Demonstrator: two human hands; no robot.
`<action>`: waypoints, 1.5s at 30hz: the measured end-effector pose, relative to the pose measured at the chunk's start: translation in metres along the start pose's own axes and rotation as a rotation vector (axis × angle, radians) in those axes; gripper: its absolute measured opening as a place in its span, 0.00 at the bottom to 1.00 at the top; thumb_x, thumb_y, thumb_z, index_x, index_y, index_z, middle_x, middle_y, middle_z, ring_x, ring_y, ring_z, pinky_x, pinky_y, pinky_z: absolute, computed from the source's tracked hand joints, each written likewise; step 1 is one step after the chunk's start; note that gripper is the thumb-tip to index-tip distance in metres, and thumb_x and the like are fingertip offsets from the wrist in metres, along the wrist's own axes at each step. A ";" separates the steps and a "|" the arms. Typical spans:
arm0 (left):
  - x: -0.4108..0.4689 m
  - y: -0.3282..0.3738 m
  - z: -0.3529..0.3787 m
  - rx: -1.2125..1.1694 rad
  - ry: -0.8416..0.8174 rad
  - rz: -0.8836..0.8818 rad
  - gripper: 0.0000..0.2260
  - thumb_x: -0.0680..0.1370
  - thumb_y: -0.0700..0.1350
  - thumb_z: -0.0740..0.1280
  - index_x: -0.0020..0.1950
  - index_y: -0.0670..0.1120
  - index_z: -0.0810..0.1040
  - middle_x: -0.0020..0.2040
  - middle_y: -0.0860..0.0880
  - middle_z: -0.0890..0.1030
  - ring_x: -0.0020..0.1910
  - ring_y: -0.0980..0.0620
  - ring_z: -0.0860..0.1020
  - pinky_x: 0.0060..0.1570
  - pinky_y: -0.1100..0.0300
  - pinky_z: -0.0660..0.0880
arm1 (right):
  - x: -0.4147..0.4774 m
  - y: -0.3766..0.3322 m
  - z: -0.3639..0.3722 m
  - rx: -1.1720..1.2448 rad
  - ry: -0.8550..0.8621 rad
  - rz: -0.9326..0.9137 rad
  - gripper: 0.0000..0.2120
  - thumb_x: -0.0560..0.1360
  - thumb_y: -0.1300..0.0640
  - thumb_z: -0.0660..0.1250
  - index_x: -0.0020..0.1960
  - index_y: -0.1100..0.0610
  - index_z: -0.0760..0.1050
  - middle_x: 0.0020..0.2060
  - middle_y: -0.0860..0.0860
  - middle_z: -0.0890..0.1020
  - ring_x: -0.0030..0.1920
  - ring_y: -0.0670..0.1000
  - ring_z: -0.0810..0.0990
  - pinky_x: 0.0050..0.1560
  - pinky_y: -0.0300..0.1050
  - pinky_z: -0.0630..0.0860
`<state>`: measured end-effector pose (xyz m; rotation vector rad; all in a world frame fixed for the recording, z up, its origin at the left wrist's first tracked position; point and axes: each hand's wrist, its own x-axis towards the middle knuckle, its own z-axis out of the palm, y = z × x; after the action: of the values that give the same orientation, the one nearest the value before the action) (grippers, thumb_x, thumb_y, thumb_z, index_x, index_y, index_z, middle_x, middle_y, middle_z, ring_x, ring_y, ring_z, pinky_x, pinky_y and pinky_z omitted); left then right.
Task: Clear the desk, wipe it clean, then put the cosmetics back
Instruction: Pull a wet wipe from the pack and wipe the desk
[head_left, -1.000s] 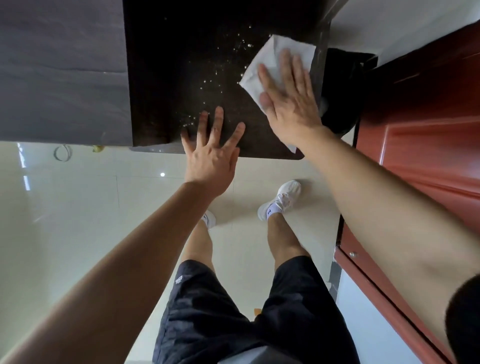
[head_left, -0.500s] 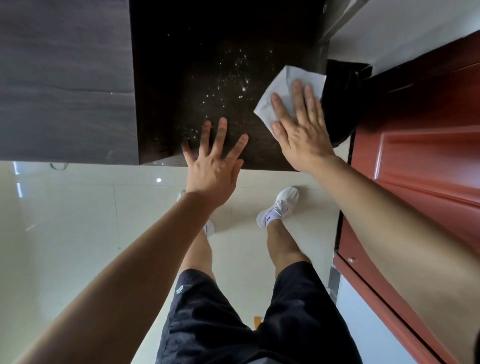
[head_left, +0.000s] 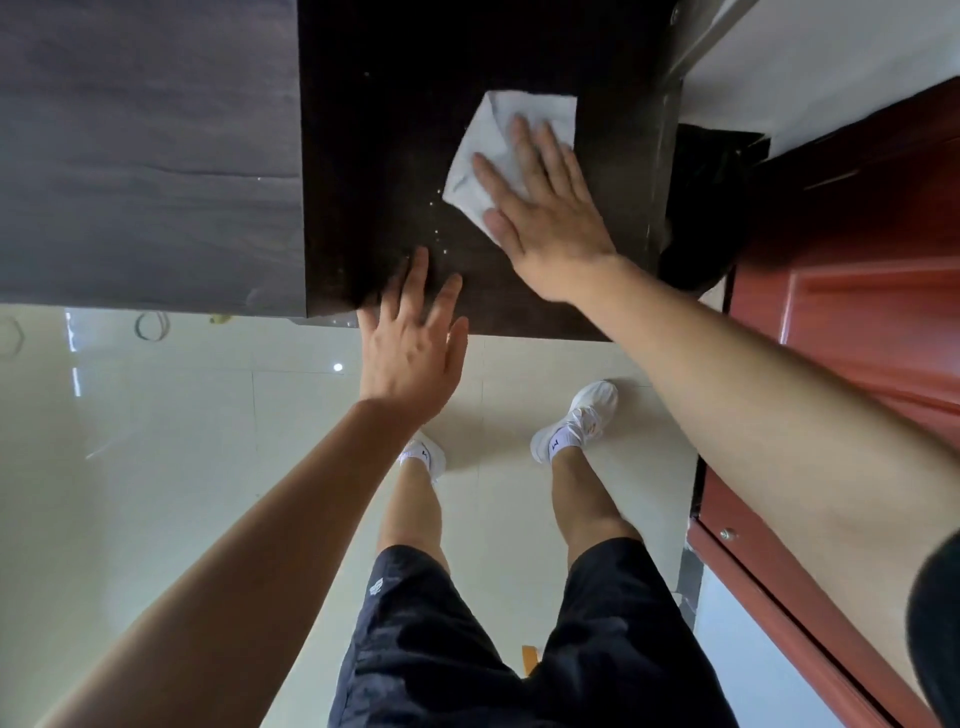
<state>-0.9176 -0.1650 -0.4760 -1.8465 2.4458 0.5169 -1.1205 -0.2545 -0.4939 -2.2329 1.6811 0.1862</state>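
The right hand presses flat, fingers spread, on the white cloth; remaining specks lie just near-left of it on the desk, toward the open, empty left hand.

Standing at the desk, we press our right hand flat on a cloth toward its right side, our left hand at the near edge, a bin beside the desk's right edge.

Glossy pale tiled floor, red door.
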 end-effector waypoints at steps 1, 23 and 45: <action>-0.006 -0.006 0.001 0.005 0.013 0.012 0.19 0.81 0.50 0.62 0.71 0.45 0.73 0.75 0.36 0.65 0.70 0.34 0.68 0.65 0.39 0.65 | -0.024 -0.005 0.009 -0.007 -0.012 -0.069 0.27 0.85 0.43 0.42 0.82 0.47 0.45 0.81 0.61 0.45 0.80 0.62 0.41 0.79 0.58 0.42; -0.024 -0.023 0.012 0.013 -0.093 0.103 0.26 0.84 0.57 0.53 0.80 0.49 0.59 0.81 0.38 0.51 0.80 0.38 0.49 0.77 0.42 0.51 | -0.064 0.000 0.021 0.016 0.008 0.041 0.26 0.86 0.44 0.44 0.82 0.47 0.45 0.81 0.60 0.44 0.80 0.64 0.41 0.79 0.61 0.43; -0.066 -0.055 0.002 0.098 -0.249 0.011 0.27 0.84 0.56 0.53 0.82 0.52 0.50 0.82 0.43 0.43 0.80 0.39 0.41 0.77 0.38 0.48 | 0.029 -0.025 -0.013 -0.009 -0.101 -0.007 0.28 0.82 0.36 0.40 0.81 0.40 0.40 0.81 0.54 0.38 0.79 0.61 0.35 0.78 0.58 0.37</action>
<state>-0.8464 -0.1160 -0.4769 -1.6243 2.2772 0.5779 -1.0894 -0.2795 -0.4863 -2.1975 1.6227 0.3000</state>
